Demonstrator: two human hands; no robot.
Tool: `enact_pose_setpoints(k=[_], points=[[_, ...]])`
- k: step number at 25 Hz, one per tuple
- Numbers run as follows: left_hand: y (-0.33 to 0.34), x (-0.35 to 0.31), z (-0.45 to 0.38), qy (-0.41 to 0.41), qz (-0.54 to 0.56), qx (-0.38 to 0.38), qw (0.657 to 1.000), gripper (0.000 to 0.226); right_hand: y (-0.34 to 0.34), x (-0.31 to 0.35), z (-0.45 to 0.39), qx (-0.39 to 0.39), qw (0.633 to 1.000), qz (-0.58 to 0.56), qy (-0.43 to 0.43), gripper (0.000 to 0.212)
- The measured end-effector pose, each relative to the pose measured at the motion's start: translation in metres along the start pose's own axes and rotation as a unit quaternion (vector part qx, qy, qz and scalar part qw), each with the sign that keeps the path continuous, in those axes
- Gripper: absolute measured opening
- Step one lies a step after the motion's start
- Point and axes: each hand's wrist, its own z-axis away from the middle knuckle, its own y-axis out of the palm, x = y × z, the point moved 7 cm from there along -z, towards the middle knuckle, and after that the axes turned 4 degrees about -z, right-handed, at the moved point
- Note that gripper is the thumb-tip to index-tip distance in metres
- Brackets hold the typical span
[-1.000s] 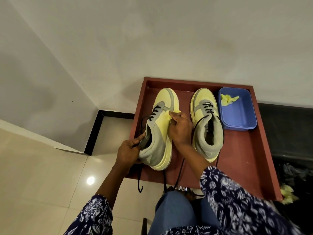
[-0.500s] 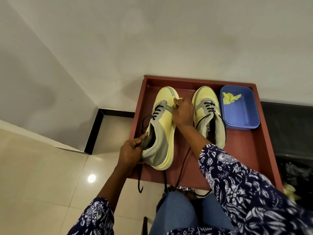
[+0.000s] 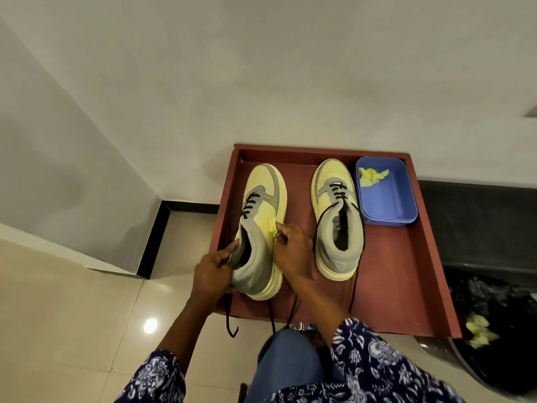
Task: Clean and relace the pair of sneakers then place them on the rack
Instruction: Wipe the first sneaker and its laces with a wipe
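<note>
Right hand (image 3: 292,251) with yellow cloth (image 3: 272,228) slid from toe back to left sneaker (image 3: 261,231) midside.

One head-worn wide-angle camera looks steeply down and forward from above the person's lap. The tray (image 3: 406,286) fills the frame's centre right, close below; both hands enter from the bottom edge. Walls spread across the upper half, floor at lower left.

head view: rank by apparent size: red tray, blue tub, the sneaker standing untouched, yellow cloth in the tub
1. red tray, clearly the largest.
2. sneaker standing untouched and blue tub: close in apparent area, sneaker perhaps slightly bigger; not ranking them apart.
3. yellow cloth in the tub, smallest.
</note>
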Motion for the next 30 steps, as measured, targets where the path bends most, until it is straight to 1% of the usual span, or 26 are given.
enact_pose_setpoints(k=[4,8,13,15,17,18,19,21,22,23,25,28,30], points=[[-0.006,0.006,0.014,-0.02,-0.008,0.002,1.0,0.037,0.004,-0.013,0.02,0.017,0.999,-0.04,0.031,0.031],[-0.007,0.005,0.026,-0.013,-0.03,0.001,0.999,0.039,0.003,-0.028,0.033,0.016,0.996,-0.056,0.06,0.031],[-0.001,0.007,0.03,0.017,-0.121,0.001,0.992,0.043,0.008,-0.047,0.041,0.018,0.995,-0.064,0.081,0.028],[0.004,0.0,0.03,0.034,-0.204,-0.021,0.978,0.044,0.009,-0.052,0.043,0.016,0.994,-0.069,0.087,0.025],[0.006,-0.022,0.034,0.091,-0.28,-0.094,0.951,0.041,0.008,-0.053,0.042,0.015,0.993,-0.075,0.089,0.025],[0.01,-0.037,0.036,0.15,-0.305,-0.133,0.931,0.039,0.007,-0.053,0.041,0.014,0.993,-0.078,0.089,0.026],[0.018,-0.051,0.036,0.222,-0.329,-0.153,0.905,0.04,0.005,-0.053,0.039,0.013,0.992,-0.083,0.092,0.028],[0.038,-0.067,0.028,0.351,-0.373,-0.152,0.845,0.051,0.001,-0.053,0.034,0.003,0.99,-0.1,0.101,0.03],[0.047,-0.069,0.02,0.385,-0.387,-0.132,0.828,0.057,-0.001,-0.052,0.03,-0.008,0.989,-0.107,0.103,0.03],[0.053,-0.068,0.012,0.401,-0.391,-0.113,0.821,0.058,-0.003,-0.05,0.027,-0.019,0.988,-0.111,0.104,0.03],[0.054,-0.063,0.003,0.404,-0.377,-0.092,0.828,0.044,-0.005,-0.046,0.02,-0.031,0.987,-0.121,0.103,0.03],[0.047,-0.057,-0.003,0.391,-0.337,-0.101,0.85,0.032,0.004,-0.042,0.017,-0.02,0.988,-0.124,0.093,0.032],[0.043,-0.055,-0.006,0.401,-0.314,-0.108,0.854,0.032,0.011,-0.043,0.017,-0.023,0.988,-0.129,0.08,0.031]])
